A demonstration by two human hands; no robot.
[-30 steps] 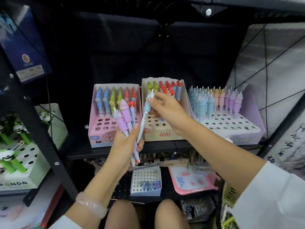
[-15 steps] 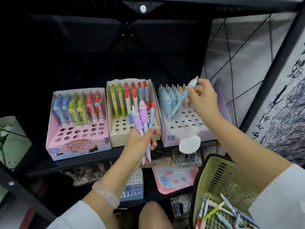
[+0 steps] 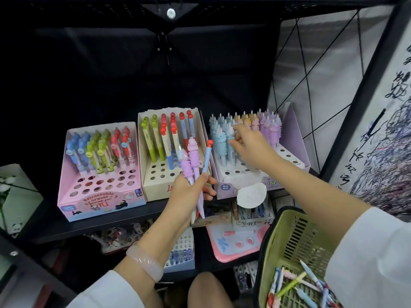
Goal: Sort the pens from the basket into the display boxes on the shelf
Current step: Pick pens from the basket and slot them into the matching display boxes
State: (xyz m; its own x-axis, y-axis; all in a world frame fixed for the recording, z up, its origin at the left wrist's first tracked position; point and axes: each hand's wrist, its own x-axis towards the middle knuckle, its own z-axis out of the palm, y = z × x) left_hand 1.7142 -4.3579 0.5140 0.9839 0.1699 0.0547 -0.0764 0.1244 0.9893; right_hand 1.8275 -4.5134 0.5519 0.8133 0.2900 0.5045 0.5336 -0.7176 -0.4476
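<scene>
Pens (image 3: 194, 167), 3, gripped in left hand (image 3: 189, 192); right hand (image 3: 251, 147) fingers curled, touching blue pens (image 3: 222, 138) in lilac box (image 3: 291, 134).

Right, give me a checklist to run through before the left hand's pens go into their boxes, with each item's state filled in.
1. Left hand grips its pens firmly: ok; it holds two purple pens and a blue pen with a red cap.
2. Right hand free to take the next pen: cannot tell; its fingertips are among the pens in the lavender box.
3. Lavender box has empty holes for the purple pens: ok, several show in front.
4. Cream box has empty holes for the red-capped pen: ok.
5. Green basket within reach, pens left to sort: ok.
</scene>
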